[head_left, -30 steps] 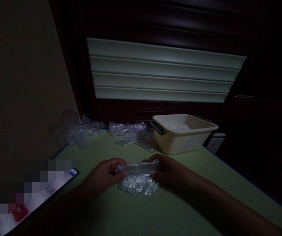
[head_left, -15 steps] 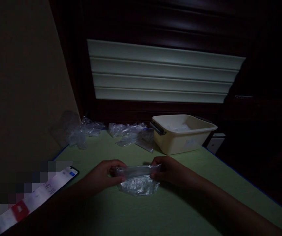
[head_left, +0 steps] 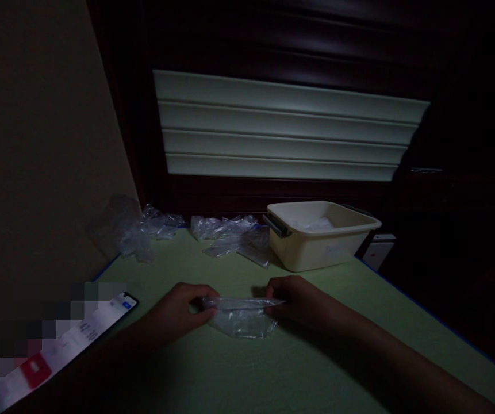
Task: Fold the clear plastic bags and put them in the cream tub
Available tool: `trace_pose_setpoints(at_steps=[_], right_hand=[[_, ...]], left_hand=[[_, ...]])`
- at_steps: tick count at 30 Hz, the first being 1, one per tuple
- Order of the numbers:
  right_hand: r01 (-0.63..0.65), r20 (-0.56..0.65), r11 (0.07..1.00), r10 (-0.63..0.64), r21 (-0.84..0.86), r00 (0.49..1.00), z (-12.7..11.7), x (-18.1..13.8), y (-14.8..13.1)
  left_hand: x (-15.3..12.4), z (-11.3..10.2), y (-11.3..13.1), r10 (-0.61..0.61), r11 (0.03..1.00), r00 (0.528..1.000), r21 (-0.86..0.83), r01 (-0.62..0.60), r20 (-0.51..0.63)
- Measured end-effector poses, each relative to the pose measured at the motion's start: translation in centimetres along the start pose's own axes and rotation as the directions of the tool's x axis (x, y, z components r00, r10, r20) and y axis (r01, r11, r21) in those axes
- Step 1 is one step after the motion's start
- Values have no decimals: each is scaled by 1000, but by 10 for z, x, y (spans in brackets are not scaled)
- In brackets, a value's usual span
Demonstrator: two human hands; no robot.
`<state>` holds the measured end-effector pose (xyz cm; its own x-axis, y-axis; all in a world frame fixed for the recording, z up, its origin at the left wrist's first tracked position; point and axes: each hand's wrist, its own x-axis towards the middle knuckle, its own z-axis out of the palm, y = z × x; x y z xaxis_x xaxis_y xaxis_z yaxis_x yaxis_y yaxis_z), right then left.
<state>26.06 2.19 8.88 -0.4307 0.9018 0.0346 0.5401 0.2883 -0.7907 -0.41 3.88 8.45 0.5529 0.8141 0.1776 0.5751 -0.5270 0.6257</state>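
Note:
A small clear plastic bag (head_left: 242,319) lies flattened on the green table (head_left: 273,368) in front of me. My left hand (head_left: 182,310) pinches its left end with closed fingers. My right hand (head_left: 296,299) pinches its right end the same way. The bag's top edge is stretched straight between the two hands, low over the table.
A cream plastic tub (head_left: 320,233) stands at the back right. Several crumpled clear bags (head_left: 225,233) lie along the back edge, more (head_left: 133,230) at the back left by the wall. A lit phone (head_left: 79,336) lies at the left. The room is dim.
Both hands have lowered the bag's top edge and pulled it taut, so the bag now lies flatter on the table. The hands stayed in nearly the same place.

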Motion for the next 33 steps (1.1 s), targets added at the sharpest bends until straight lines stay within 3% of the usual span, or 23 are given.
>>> trace_pose_setpoints(at_steps=[3,5,7,10,13,18,21,24,27,30,33], right_hand=[[56,13,998,-56,-28,998,-4,-5,-6],[181,24,980,-180,-76,983,-7,-10,-14],[317,43,931,-315,-183,948,-7,-17,-24],[376,85,835,-375,-402,923,1,-24,-39],[379,184,785,-332,-491,925,14,-30,-48],[354,383,845,-196,-402,903,26,-36,-48],[346,412,858,-178,-380,894,28,-37,-45],[359,407,856,-197,-372,892,29,-36,-42],[354,404,861,-195,-366,893,29,-36,-41],[319,422,872,-148,-372,895,26,-37,-45],[276,431,881,-93,-384,898,22,-37,-53]], left_hand=[[0,0,-2,71,996,997,54,-71,4],[0,1,-3,112,991,994,77,-112,12],[-1,1,-2,160,980,987,113,-161,17],[-4,1,0,273,924,961,266,-274,40],[-7,2,3,387,805,916,447,-390,103],[-6,1,-1,461,649,871,605,-460,168],[-5,0,-4,483,539,851,696,-474,206],[-8,3,0,559,441,800,739,-510,218],[-15,11,9,593,456,770,692,-561,234],[-21,19,4,524,514,814,670,-536,249],[-22,22,-12,512,527,840,706,-473,181]])
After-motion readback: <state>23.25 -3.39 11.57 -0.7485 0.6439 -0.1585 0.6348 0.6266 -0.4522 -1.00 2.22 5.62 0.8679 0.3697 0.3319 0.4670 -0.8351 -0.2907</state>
